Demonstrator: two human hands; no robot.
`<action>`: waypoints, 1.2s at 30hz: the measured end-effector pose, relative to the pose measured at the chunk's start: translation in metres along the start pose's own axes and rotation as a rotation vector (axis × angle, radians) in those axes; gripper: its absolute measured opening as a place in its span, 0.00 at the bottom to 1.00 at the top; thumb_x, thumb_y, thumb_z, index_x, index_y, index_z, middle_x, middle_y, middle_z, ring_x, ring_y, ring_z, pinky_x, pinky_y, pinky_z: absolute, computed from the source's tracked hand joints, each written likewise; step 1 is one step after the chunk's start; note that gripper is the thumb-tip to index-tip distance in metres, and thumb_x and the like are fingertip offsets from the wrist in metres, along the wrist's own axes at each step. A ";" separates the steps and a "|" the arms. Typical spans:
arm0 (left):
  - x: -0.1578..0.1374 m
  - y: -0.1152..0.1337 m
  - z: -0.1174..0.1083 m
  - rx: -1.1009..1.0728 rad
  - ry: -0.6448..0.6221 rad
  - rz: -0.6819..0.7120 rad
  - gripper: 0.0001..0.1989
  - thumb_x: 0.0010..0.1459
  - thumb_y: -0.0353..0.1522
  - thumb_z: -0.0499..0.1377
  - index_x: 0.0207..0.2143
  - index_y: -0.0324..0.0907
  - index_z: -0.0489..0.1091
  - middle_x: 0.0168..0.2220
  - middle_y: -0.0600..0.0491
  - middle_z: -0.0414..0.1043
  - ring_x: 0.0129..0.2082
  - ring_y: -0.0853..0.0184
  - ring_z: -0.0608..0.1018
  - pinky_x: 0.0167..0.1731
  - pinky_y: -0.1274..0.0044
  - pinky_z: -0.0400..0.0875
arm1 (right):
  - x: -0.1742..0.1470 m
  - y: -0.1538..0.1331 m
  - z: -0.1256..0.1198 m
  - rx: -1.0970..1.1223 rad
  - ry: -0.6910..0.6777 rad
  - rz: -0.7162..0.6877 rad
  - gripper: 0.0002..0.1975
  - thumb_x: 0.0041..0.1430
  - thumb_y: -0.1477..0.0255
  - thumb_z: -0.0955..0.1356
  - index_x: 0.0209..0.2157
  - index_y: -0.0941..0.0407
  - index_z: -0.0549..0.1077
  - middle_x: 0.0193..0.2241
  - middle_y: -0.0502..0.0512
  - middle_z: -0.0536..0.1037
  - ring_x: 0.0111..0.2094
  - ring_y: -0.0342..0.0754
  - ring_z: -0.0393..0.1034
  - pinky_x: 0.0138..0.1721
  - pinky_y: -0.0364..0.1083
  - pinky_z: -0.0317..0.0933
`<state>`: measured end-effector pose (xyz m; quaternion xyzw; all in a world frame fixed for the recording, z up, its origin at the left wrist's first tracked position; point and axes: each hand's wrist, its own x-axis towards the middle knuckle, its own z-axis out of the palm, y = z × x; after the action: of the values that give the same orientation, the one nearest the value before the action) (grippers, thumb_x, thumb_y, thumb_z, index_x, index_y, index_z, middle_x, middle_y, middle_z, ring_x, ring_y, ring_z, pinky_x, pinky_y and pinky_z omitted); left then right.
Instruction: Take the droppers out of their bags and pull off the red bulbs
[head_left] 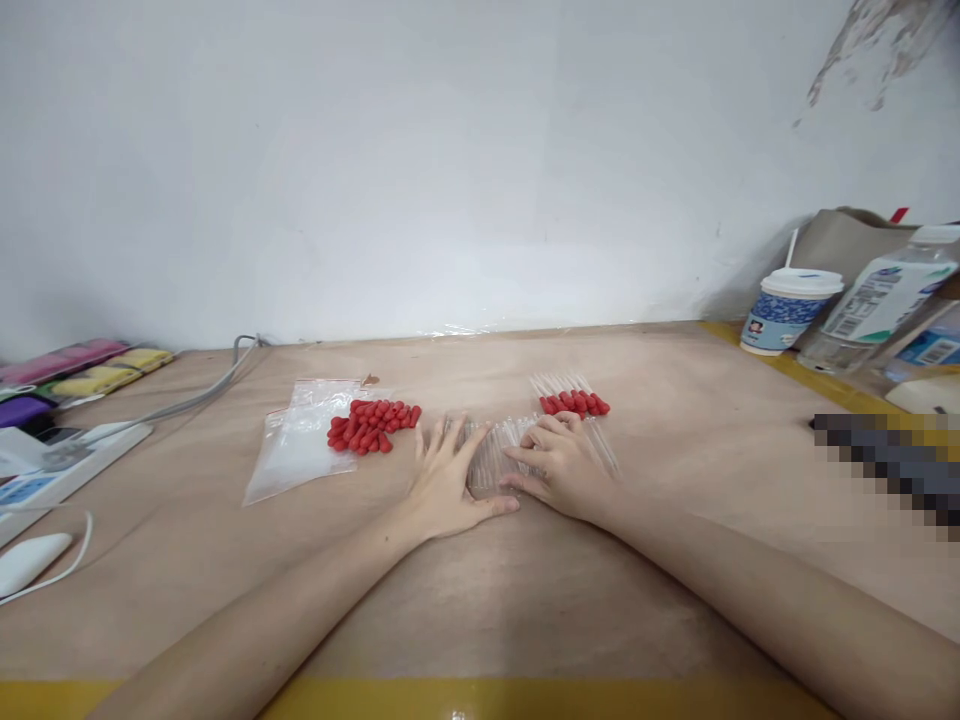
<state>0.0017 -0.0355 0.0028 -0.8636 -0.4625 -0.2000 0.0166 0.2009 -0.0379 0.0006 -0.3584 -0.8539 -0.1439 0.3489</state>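
Several thin clear dropper tubes (491, 455) lie side by side in a row on the brown table covering. My left hand (442, 490) rests flat with spread fingers at the row's left end, holding nothing. Over the right part of the row is my right hand (566, 465), its fingers slightly bent and apart, touching the tubes; it hides some of them. A pile of red rubber bulbs (367, 425) sits to the left of my left hand, partly on clear zip bags (289, 455). Beyond my right hand lie several droppers (574, 400), red bulbs fitted on pale tubes.
At the left are a white power strip (112, 448) with a grey cable (199, 398), a white mouse-like object (34, 562) and coloured packets (112, 372). A lidded paper cup (787, 312) and plastic bottle (877, 305) stand back right. A pixelated dark object (892, 465) lies nearer.
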 end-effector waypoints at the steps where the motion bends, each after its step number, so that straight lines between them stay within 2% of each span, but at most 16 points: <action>1: -0.001 -0.001 0.001 -0.018 -0.016 -0.032 0.47 0.38 0.57 0.56 0.58 0.46 0.50 0.60 0.42 0.47 0.59 0.43 0.46 0.52 0.48 0.36 | 0.000 -0.002 -0.002 0.021 -0.011 0.012 0.16 0.51 0.56 0.66 0.35 0.52 0.75 0.25 0.52 0.73 0.31 0.45 0.62 0.41 0.51 0.46; 4: -0.004 0.000 0.002 -0.094 -0.089 -0.100 0.45 0.42 0.56 0.55 0.59 0.47 0.49 0.61 0.41 0.43 0.60 0.42 0.45 0.52 0.51 0.46 | 0.001 -0.004 -0.005 0.107 -0.021 0.074 0.21 0.48 0.52 0.66 0.37 0.52 0.75 0.26 0.51 0.73 0.32 0.45 0.62 0.43 0.52 0.45; 6: -0.006 0.001 0.000 -0.134 -0.121 -0.127 0.43 0.44 0.55 0.54 0.59 0.46 0.48 0.62 0.41 0.40 0.60 0.43 0.44 0.51 0.53 0.51 | 0.003 0.002 -0.007 0.125 0.020 0.150 0.17 0.51 0.55 0.66 0.36 0.51 0.75 0.26 0.51 0.73 0.32 0.45 0.62 0.43 0.51 0.45; 9: -0.008 0.005 -0.003 -0.164 -0.135 -0.137 0.41 0.47 0.54 0.52 0.59 0.44 0.49 0.61 0.40 0.41 0.60 0.45 0.45 0.52 0.54 0.52 | 0.004 0.022 -0.009 -0.003 0.160 0.357 0.10 0.54 0.62 0.65 0.32 0.52 0.75 0.25 0.51 0.73 0.33 0.47 0.63 0.42 0.52 0.44; 11: -0.009 0.007 -0.004 -0.170 -0.130 -0.132 0.39 0.49 0.53 0.51 0.59 0.42 0.50 0.61 0.39 0.42 0.60 0.46 0.45 0.53 0.55 0.52 | 0.004 0.041 -0.011 -0.131 0.229 0.506 0.10 0.52 0.63 0.65 0.29 0.53 0.75 0.25 0.52 0.73 0.32 0.49 0.62 0.40 0.53 0.43; 14: -0.010 0.008 -0.005 -0.173 -0.109 -0.119 0.37 0.51 0.52 0.51 0.58 0.42 0.51 0.61 0.39 0.42 0.61 0.47 0.43 0.53 0.55 0.52 | 0.000 0.062 -0.012 -0.205 0.207 0.586 0.12 0.50 0.60 0.66 0.28 0.53 0.76 0.25 0.54 0.72 0.32 0.50 0.61 0.37 0.52 0.42; 18: -0.011 0.007 -0.005 -0.163 -0.060 -0.083 0.38 0.49 0.51 0.54 0.58 0.44 0.51 0.61 0.40 0.41 0.61 0.44 0.39 0.52 0.52 0.51 | -0.005 0.070 -0.009 -0.243 0.168 0.520 0.12 0.49 0.59 0.66 0.27 0.52 0.76 0.26 0.54 0.72 0.31 0.50 0.60 0.37 0.53 0.42; 23: -0.012 0.008 -0.005 -0.136 0.019 -0.062 0.32 0.53 0.48 0.52 0.57 0.44 0.53 0.62 0.42 0.39 0.61 0.47 0.36 0.54 0.53 0.47 | -0.009 0.069 -0.003 -0.253 0.198 0.444 0.09 0.54 0.66 0.64 0.29 0.51 0.76 0.24 0.53 0.71 0.31 0.49 0.60 0.39 0.53 0.42; 27: -0.012 0.005 -0.007 -0.155 0.073 -0.035 0.24 0.58 0.42 0.48 0.56 0.44 0.55 0.61 0.44 0.45 0.61 0.50 0.41 0.54 0.54 0.49 | -0.010 0.067 -0.002 -0.216 0.305 0.410 0.09 0.56 0.70 0.63 0.31 0.52 0.75 0.25 0.52 0.71 0.32 0.48 0.61 0.42 0.54 0.44; 31: -0.006 -0.006 -0.007 -0.211 0.215 0.035 0.19 0.61 0.36 0.46 0.54 0.44 0.58 0.57 0.46 0.54 0.61 0.56 0.49 0.54 0.59 0.54 | -0.009 0.059 -0.006 -0.154 0.414 0.394 0.08 0.56 0.70 0.64 0.33 0.50 0.75 0.36 0.54 0.71 0.39 0.49 0.63 0.46 0.54 0.45; 33: -0.002 -0.014 -0.005 -0.215 0.340 0.139 0.16 0.61 0.33 0.47 0.51 0.43 0.63 0.54 0.47 0.59 0.59 0.58 0.54 0.54 0.61 0.56 | -0.008 0.050 -0.008 -0.070 0.398 0.365 0.08 0.57 0.70 0.63 0.34 0.49 0.75 0.36 0.53 0.73 0.40 0.48 0.65 0.49 0.56 0.43; 36: 0.003 -0.021 -0.003 -0.160 0.476 0.256 0.15 0.60 0.31 0.49 0.49 0.43 0.65 0.50 0.47 0.64 0.56 0.59 0.60 0.52 0.60 0.59 | -0.006 0.031 -0.010 0.094 0.315 0.326 0.09 0.57 0.71 0.63 0.36 0.48 0.74 0.32 0.49 0.76 0.38 0.47 0.67 0.52 0.58 0.40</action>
<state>-0.0147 -0.0221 0.0034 -0.8424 -0.3152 -0.4294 0.0816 0.2305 -0.0244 0.0034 -0.4480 -0.7253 -0.1000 0.5130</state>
